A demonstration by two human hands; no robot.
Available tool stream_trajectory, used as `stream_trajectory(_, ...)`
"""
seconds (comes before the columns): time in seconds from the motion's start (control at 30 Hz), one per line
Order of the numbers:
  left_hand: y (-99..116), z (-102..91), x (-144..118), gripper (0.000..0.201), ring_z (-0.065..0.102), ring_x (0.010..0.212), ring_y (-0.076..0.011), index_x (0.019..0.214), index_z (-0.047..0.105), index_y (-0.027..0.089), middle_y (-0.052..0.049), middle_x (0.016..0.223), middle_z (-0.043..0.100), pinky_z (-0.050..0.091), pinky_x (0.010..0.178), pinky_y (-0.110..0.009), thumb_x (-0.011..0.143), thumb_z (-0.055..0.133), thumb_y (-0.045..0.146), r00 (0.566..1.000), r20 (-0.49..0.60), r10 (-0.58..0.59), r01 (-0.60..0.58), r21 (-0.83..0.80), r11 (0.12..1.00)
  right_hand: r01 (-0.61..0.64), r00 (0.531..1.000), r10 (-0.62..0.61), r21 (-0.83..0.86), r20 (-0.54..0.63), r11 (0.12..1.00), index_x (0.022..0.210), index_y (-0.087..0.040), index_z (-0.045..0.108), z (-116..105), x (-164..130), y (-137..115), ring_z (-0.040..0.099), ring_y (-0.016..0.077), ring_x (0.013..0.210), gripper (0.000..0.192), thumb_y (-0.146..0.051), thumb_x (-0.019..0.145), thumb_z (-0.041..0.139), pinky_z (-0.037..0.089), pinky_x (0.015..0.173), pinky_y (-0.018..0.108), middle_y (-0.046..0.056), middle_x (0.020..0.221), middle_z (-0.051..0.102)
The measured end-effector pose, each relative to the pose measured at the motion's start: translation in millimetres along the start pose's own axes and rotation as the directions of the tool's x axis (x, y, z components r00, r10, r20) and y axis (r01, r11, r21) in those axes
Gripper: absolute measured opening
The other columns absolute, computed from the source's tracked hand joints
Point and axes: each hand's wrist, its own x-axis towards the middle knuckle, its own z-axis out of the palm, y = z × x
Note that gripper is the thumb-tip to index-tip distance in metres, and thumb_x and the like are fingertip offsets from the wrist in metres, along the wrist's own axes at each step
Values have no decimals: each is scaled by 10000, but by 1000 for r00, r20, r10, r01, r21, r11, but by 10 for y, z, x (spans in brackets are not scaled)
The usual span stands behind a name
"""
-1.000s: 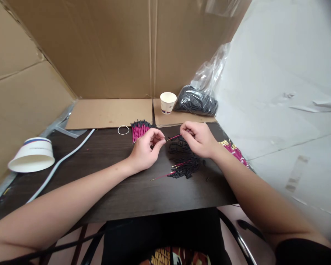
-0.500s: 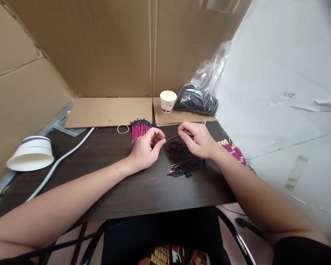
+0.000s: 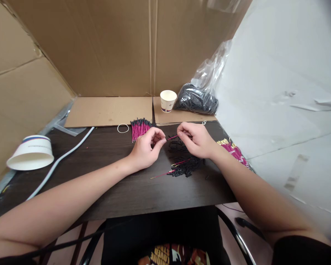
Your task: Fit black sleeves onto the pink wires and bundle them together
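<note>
Head view, change: the right hand [image 3: 196, 140] has crept slightly nearer the left hand [image 3: 146, 149] over the last second; the pink wire [image 3: 172, 137] stays pinched between them.
Hands: both closed on it; a black sleeve at the left fingertips, probably.
Materials: thin stiff wire, matte black sleeves [image 3: 185, 166] heaped on the dark woodgrain surface [image 3: 104, 162].

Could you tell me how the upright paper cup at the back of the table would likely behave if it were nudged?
The paper cup looks thin-walled and shows no visible contents, so it is probably light and would slide or tip easily. It stands on flat cardboard, which likely gives some grip, favouring tipping over sliding. The plastic bag close beside it might stop it on that side.
</note>
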Motion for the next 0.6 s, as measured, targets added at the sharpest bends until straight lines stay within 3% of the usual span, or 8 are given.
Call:
stream_trajectory(0.17,61,-1,-7,162,733,914,-204,1163,628,205,-94,1043,752,626,835,-371,1049,709,286,999,-6,-35,34,-41,999,-28,999,29,26,-28,999,904,-216,591,-13,1,-6,474,151,641,169,-236,1071,582,387,667,333,-14,740,579)
stream_trajectory(0.3,110,3,-4,344,684,801,-153,1269,596,191,-117,1132,768,597,758,-327,975,768,237,994,-32,-102,97,-138,986,-155,974,186,215,-128,964,940,-215,652,37,19,41,467,145,636,202,-357,1084,650,385,616,322,-20,732,559)
stream_trajectory(0.37,104,12,15,342,670,784,-143,1234,628,178,-114,1112,771,584,735,-311,938,794,223,988,-49,-145,134,-189,973,-241,938,322,430,-126,870,969,-222,659,105,31,73,439,132,594,275,-475,1064,707,364,547,305,-29,726,536)
stream_trajectory(0.47,89,31,60,251,655,745,-142,1104,725,152,-94,994,768,547,653,-282,924,829,292,969,-42,-243,220,-301,928,-323,885,465,704,-12,632,1022,-237,634,237,40,79,365,90,517,416,-608,973,814,303,437,265,-43,760,550)
stream_trajectory(0.6,151,43,106,355,544,585,-96,1095,822,144,-60,876,769,452,542,-260,872,915,404,943,34,-332,312,-448,838,-348,858,507,815,80,462,1001,-215,667,391,20,-21,386,57,500,470,-600,885,911,324,400,218,-34,804,611)
